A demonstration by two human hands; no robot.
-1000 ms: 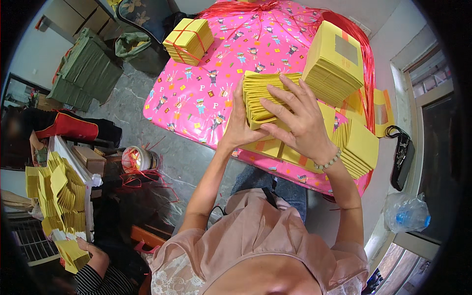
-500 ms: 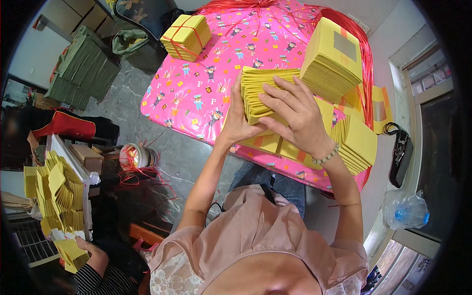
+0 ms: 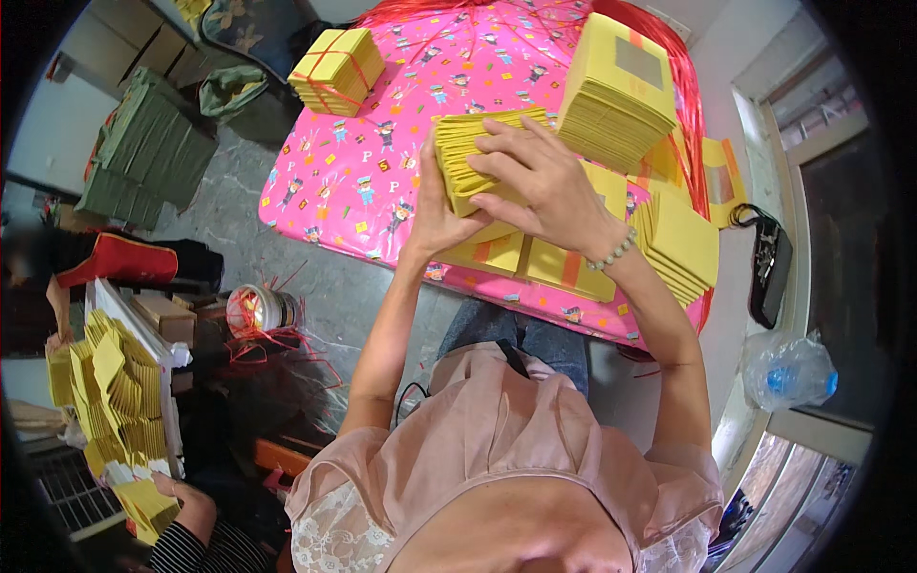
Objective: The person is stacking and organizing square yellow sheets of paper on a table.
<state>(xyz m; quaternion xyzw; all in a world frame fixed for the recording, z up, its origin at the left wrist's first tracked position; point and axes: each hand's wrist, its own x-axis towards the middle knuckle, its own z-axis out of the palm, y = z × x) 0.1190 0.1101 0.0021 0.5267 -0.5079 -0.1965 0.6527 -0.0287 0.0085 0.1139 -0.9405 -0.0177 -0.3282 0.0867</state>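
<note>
Between my hands stands a stack of folded yellow paper [image 3: 457, 153], its creased edges facing up; it looks like joss paper. My left hand [image 3: 439, 215] grips it from the left and near side, with the thumb along its front. My right hand [image 3: 544, 181], with a beaded bracelet on the wrist, presses its bent fingers over the top and right side. Flat yellow sheets with orange strips [image 3: 570, 272] lie beneath and in front. Just beyond my right hand rises a taller yellow stack [image 3: 611, 110] with a grey square on top. A leaning, fanned yellow pile [image 3: 678, 239] lies right of my wrist.
A pink patterned cloth covers the table [image 3: 334, 181]. At its far left sits a yellow bundle tied with red string [image 3: 336, 72]; red strands [image 3: 690, 105] hang along the right. On the floor are a bucket [image 3: 263, 310] and green bales [image 3: 148, 148]. Another person's hand [image 3: 172, 485] touches yellow paper lower left.
The whole view has shifted a little, so the table sits further left and up. My hands stay on the same stack; its top edges look slightly more spread apart.
</note>
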